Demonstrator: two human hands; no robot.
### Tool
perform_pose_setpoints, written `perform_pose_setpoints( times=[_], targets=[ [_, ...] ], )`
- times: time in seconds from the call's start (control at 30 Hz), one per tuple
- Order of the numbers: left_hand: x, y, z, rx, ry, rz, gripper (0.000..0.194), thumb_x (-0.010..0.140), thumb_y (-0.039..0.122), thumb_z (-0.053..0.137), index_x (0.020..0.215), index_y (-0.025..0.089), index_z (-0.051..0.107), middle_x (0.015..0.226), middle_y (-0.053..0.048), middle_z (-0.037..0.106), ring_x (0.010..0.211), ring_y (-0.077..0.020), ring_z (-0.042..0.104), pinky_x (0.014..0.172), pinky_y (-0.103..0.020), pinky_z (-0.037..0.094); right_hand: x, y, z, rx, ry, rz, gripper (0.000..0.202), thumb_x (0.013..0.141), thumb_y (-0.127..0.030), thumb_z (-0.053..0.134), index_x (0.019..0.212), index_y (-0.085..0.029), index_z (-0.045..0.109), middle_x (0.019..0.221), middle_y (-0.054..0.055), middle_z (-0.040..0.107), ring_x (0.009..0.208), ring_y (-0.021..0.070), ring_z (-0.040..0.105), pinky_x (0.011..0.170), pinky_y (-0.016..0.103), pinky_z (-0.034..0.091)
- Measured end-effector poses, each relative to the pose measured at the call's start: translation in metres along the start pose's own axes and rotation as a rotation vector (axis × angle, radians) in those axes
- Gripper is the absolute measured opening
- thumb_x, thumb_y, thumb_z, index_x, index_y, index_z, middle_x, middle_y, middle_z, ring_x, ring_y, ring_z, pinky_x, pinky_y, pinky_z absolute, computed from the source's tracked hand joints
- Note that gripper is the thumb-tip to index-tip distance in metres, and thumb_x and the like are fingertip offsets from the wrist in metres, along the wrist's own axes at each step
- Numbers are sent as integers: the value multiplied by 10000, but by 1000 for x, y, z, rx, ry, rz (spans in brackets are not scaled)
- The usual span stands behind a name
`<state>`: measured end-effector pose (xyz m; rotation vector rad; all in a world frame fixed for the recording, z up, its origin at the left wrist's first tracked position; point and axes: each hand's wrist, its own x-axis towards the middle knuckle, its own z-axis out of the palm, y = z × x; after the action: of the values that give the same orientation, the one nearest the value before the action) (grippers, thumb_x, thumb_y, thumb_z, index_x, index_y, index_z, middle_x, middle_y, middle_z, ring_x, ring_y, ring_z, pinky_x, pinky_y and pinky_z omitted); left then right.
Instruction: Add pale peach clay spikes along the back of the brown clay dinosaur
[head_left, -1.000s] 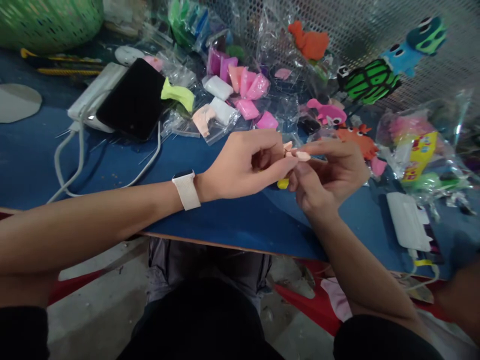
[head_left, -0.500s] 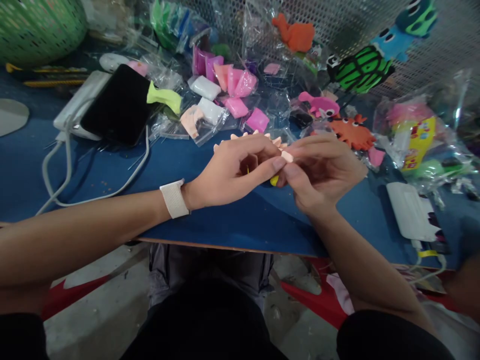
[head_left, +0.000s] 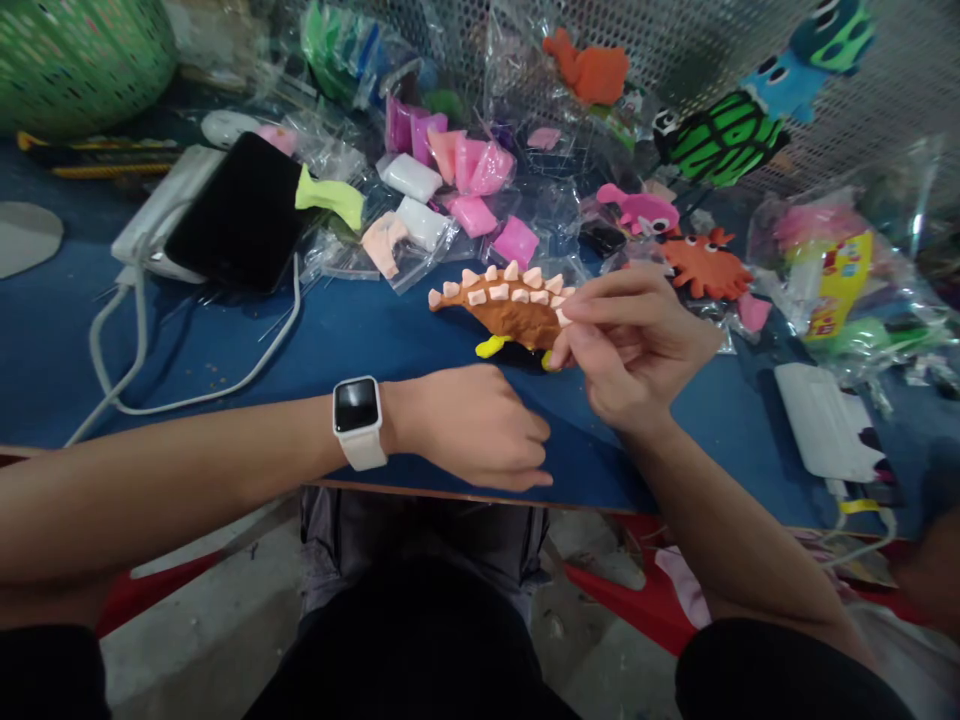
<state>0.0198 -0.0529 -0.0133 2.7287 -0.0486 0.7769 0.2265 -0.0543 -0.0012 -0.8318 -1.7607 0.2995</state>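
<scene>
A brown clay dinosaur (head_left: 517, 320) with yellow feet stands on the blue table, rows of pale pink clay spikes along its back. My right hand (head_left: 645, 345) covers its right end. Thumb and forefinger there pinch a small pale pink clay piece (head_left: 564, 315) against the dinosaur's side. My left hand (head_left: 472, 425), with a white watch (head_left: 358, 408) on its wrist, is back-up near the table's front edge, apart from the dinosaur. Its fingers curl under, so whatever may be inside them is hidden.
Behind lie bagged clay blocks (head_left: 472, 215), a black phone (head_left: 236, 215) on a white power bank, and a white cable (head_left: 217, 395). A pink clay fish (head_left: 641, 210) and an orange clay crab (head_left: 709, 265) sit at right. Another white power bank (head_left: 821, 420) lies near the right edge.
My left hand has left the dinosaur and moved down toward the table edge, turning back-up, so the dinosaur shows. My right hand holds the pale piece slightly further left, at the dinosaur's side.
</scene>
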Motion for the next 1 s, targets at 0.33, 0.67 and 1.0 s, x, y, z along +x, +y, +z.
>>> perform_pose_setpoints(
  times=[0.33,0.67,1.0],
  targets=[
    [3,9,12,20,-183,-48,411,1130,338,673,751,189,729,784,-21,771,594,-137,635,538,-384,266,1,-1,11,-263,-109,-215,191,1022,-227,808,1187,-324,801,1118,-14,866,537,83,657,527,287,606],
    [6,8,12,14,-220,-25,368,1133,304,658,801,193,772,811,-20,779,594,-142,621,522,-379,230,8,-3,21,-610,-261,-379,252,1009,-89,800,1129,-279,688,1094,-25,907,829,145,841,646,290,577],
    [7,9,11,17,-208,-27,307,1102,267,691,832,187,813,820,-7,804,593,-153,614,509,-383,233,9,-5,29,-627,-264,-359,272,1008,-52,795,1022,-273,636,1080,-45,916,802,127,847,582,297,528]
  ],
)
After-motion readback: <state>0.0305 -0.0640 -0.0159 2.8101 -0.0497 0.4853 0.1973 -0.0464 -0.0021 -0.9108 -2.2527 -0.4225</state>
